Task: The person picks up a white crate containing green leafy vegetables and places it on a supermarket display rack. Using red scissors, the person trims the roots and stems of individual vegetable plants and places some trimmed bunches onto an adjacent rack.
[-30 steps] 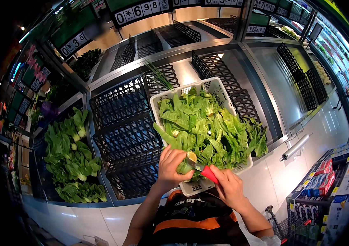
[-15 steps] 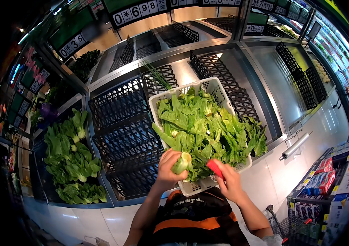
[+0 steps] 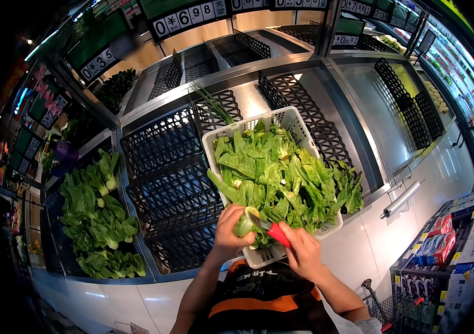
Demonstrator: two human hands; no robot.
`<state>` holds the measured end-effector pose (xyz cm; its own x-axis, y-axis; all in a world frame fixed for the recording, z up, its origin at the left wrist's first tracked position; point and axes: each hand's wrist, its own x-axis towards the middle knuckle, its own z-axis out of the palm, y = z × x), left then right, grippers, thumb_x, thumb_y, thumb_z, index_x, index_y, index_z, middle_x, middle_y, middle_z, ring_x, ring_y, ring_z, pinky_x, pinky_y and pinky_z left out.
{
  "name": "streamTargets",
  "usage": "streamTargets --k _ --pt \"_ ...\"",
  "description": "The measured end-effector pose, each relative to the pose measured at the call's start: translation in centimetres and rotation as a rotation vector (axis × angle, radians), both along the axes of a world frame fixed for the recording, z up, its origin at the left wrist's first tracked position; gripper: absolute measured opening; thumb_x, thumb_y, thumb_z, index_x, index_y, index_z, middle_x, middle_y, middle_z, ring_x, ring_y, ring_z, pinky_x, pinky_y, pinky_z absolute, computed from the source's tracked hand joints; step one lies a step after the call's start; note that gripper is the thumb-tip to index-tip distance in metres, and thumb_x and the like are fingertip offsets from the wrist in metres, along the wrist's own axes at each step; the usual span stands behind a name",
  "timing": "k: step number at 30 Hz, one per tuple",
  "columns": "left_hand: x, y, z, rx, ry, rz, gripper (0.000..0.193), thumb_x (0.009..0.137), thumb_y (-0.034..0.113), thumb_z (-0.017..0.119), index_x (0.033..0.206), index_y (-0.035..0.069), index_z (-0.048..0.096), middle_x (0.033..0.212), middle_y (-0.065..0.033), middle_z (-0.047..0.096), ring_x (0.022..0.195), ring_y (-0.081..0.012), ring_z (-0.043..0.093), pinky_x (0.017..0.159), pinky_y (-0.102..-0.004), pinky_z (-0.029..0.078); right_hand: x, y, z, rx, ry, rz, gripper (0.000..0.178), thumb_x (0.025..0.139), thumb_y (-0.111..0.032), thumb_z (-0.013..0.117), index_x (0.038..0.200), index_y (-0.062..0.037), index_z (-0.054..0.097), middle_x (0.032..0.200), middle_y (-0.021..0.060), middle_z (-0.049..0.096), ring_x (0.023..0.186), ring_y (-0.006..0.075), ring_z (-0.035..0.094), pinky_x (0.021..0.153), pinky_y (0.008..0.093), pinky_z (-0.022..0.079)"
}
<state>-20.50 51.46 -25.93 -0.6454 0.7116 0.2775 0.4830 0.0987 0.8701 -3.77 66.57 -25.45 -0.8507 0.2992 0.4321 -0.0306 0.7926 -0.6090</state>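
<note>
coloured red on the knife handle (image 3: 279, 235), pale green on the stalk (image 3: 243, 225), brighter green over the leaves (image 3: 273, 172), off-white and hole-dotted on the basket (image 3: 297, 127), latticed black on the racks (image 3: 317, 125), orange-banded black on the apron (image 3: 259, 305).

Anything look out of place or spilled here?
Yes: some greens jut past the right side of the white basket, as if overflowing. Behind it, a few thin green stalks look stray, unlike the broad leaves inside.

Leafy greens (image 3: 95, 209), bunched, far-left bin. Black lattice racks (image 3: 161, 146), several, on a metal counter (image 3: 370, 83). Thin green stalks (image 3: 214, 104), atop one rack. Price signs (image 3: 189, 18), overhead. Pale roll (image 3: 401, 199), counter front. Packaged goods (image 3: 436, 247), lower right, near a shopping cart (image 3: 382, 305).
</note>
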Motion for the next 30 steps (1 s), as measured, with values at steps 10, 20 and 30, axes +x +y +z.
streamTargets --k 10,20,30 --pt "0.0 0.3 0.2 0.027 -0.007 -0.01 0.038 0.071 0.021 0.067 0.1 -0.002 0.06 0.095 -0.0137 0.056 0.087 -0.0303 0.055 0.082 -0.0373 0.045 0.3 -0.2 0.0 0.016 0.014 0.009 0.065 0.07 0.002 0.067 0.132 -0.0112 0.058 0.081 0.0076 0.056 0.068 0.0253 0.058 0.061 0.0347 0.047" --pt "1.0 0.4 -1.1 0.068 -0.144 0.048 0.031 0.073 0.01 0.067 0.099 -0.003 0.058 0.09 -0.0122 0.054 0.079 -0.0214 0.055 0.073 -0.0295 0.046 -0.5 -0.8 -1.7 0.018 0.017 -0.045 0.067 0.068 0.004 0.065 0.132 -0.0104 0.056 0.084 0.0098 0.057 0.071 0.0285 0.058 0.065 0.0375 0.047" --pt "1.9 -1.2 -0.5 0.002 -0.141 0.117 0.036 0.07 0.011 0.063 0.102 -0.003 0.059 0.094 -0.0113 0.055 0.084 -0.0217 0.055 0.077 -0.0304 0.046 -0.1 1.0 -5.1 -0.193 -0.109 -0.143 0.053 0.086 -0.004 0.061 0.137 -0.0155 0.05 0.088 0.0144 0.058 0.072 0.0333 0.059 0.061 0.0394 0.048"
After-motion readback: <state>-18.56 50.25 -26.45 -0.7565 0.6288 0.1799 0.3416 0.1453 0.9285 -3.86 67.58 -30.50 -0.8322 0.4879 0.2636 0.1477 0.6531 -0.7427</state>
